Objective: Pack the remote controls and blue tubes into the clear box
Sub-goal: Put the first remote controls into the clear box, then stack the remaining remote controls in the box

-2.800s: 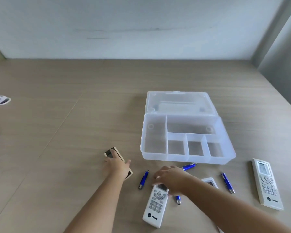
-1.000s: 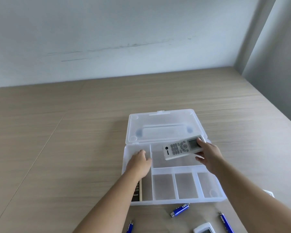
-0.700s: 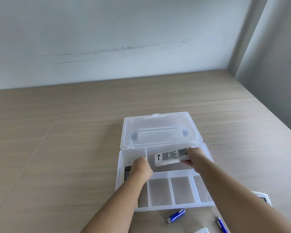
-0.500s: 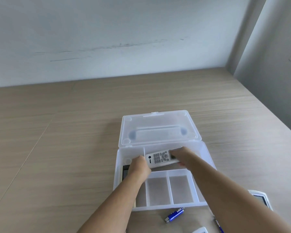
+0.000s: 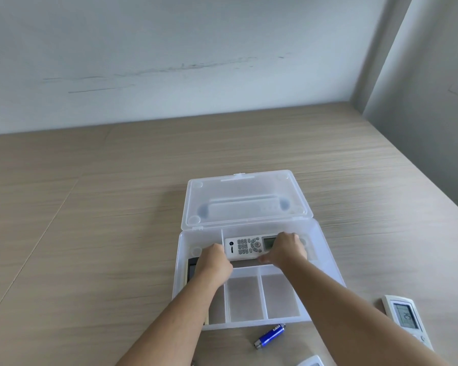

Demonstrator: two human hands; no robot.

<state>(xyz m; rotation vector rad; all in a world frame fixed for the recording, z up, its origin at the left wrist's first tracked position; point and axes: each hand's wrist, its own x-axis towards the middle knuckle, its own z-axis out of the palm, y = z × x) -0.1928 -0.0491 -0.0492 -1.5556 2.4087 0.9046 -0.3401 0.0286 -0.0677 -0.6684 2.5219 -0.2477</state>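
The clear box (image 5: 180, 262) lies open on the wooden table, its lid (image 5: 245, 199) flat behind it. A white remote (image 5: 245, 247) lies sideways in the long rear compartment, and my right hand (image 5: 286, 250) grips its screen end. My left hand (image 5: 213, 262) rests curled over the left compartment, on top of a dark remote (image 5: 192, 269) that it mostly hides. In front of the box lies a blue tube (image 5: 270, 335). Another white remote (image 5: 405, 319) lies at the right. The corner of a third white remote (image 5: 311, 361) shows at the bottom edge.
Two small front compartments (image 5: 261, 297) of the box hold nothing. A grey wall runs along the table's far edge, and a darker wall closes in on the right.
My right hand has carried the white remote from above the box down into the rear compartment. My left hand put the dark remote into the left compartment and stays on it.
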